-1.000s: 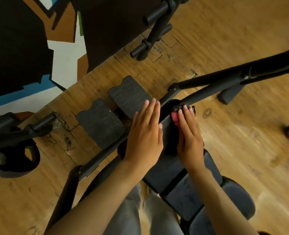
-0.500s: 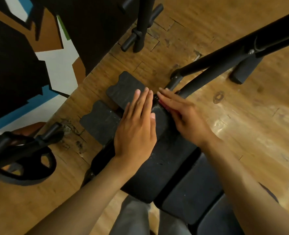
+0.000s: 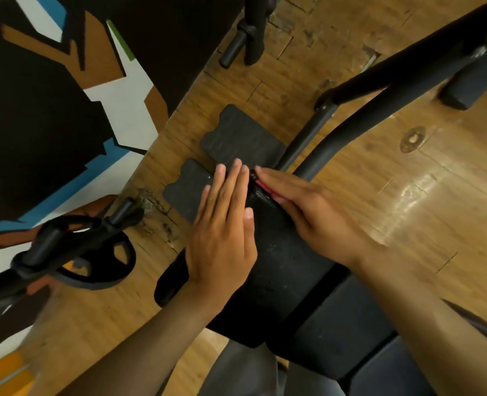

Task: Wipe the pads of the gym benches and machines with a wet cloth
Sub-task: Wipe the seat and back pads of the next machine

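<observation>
Left hand [image 3: 222, 224] lies flat, fingers straight, on the black pad [image 3: 282, 270]; it holds nothing. Right hand [image 3: 308, 207] presses, fingers extended, on a pink cloth [image 3: 266, 190] at the pad's far edge, next to the frame tube [image 3: 359, 121]. Only a sliver of cloth shows.

Risks, as judged: the cloth could slip off the edge to the floor [image 3: 408, 195], since it is pressed rather than gripped; fingertips could catch between pad and tube; the near part of the pad may go unwiped.

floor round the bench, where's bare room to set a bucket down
Bare wooden floor lies right of the bench pad, below the slanting frame tubes. A smaller patch lies lower left, below the weight plate. It is crowded ahead of both hands, by the two foot pads.
</observation>
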`<state>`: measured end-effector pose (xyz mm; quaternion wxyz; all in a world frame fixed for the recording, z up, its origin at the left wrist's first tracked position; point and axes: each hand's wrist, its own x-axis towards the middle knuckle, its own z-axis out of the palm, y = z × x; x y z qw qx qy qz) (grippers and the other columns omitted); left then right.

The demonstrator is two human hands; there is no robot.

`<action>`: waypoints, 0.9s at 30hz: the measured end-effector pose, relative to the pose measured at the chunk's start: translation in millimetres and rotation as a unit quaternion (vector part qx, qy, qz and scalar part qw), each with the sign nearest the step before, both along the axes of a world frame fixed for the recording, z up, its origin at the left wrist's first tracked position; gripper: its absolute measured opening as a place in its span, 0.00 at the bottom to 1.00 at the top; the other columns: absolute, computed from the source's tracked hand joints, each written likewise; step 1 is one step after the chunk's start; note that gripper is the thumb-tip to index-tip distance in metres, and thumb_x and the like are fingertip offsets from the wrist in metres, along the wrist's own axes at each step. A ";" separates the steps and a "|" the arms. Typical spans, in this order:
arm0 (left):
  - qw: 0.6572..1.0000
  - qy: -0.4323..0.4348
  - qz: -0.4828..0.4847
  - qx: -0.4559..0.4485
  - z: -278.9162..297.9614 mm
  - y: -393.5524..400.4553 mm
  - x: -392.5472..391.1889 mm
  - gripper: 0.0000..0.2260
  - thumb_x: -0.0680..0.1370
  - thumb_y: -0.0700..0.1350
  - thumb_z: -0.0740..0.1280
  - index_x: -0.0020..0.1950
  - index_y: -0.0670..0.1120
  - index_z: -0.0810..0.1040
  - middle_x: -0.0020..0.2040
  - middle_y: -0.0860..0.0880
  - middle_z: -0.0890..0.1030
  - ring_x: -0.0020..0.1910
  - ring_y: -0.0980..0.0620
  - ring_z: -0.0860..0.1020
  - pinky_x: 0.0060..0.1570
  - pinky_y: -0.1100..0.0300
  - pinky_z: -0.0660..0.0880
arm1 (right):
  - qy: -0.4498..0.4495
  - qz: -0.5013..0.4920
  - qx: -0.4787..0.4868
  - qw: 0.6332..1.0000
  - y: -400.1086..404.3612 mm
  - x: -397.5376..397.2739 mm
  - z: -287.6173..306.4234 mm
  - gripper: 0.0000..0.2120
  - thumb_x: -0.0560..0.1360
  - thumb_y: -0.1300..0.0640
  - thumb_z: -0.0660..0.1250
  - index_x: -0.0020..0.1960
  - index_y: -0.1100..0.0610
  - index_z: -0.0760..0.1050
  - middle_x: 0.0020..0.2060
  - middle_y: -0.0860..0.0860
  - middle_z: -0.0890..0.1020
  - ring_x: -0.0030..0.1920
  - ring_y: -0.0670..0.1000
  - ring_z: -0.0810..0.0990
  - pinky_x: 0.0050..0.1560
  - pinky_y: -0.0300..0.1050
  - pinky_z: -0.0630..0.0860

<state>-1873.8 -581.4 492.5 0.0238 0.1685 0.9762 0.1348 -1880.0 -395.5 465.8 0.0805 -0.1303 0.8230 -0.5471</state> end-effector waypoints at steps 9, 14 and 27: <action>0.999 0.028 -0.001 -0.042 -0.3 4.6 0.5 0.24 0.87 0.46 0.47 0.82 0.41 0.59 0.83 0.46 0.59 0.83 0.48 0.54 0.81 0.51 0.53 | -0.039 0.021 -0.010 0.999 46.6 57.2 -32.6 0.29 0.80 0.69 0.62 0.79 0.53 0.64 0.78 0.45 0.67 0.77 0.47 0.66 0.75 0.57 0.67; 0.999 0.034 -0.001 -0.036 -1.0 5.1 1.2 0.23 0.86 0.44 0.49 0.82 0.41 0.60 0.83 0.45 0.60 0.83 0.48 0.54 0.80 0.48 0.57 | 0.003 0.035 -0.048 0.998 5.1 -3.7 -10.6 0.27 0.80 0.72 0.63 0.78 0.59 0.66 0.77 0.51 0.69 0.78 0.47 0.65 0.77 0.50 0.65; 0.997 0.057 -0.008 -0.051 -4.6 3.0 2.6 0.24 0.86 0.46 0.50 0.82 0.42 0.59 0.83 0.45 0.60 0.83 0.48 0.54 0.80 0.46 0.56 | -0.002 -0.011 -0.048 0.999 28.9 37.0 -31.4 0.26 0.80 0.72 0.63 0.76 0.58 0.69 0.73 0.50 0.74 0.75 0.46 0.70 0.76 0.50 0.66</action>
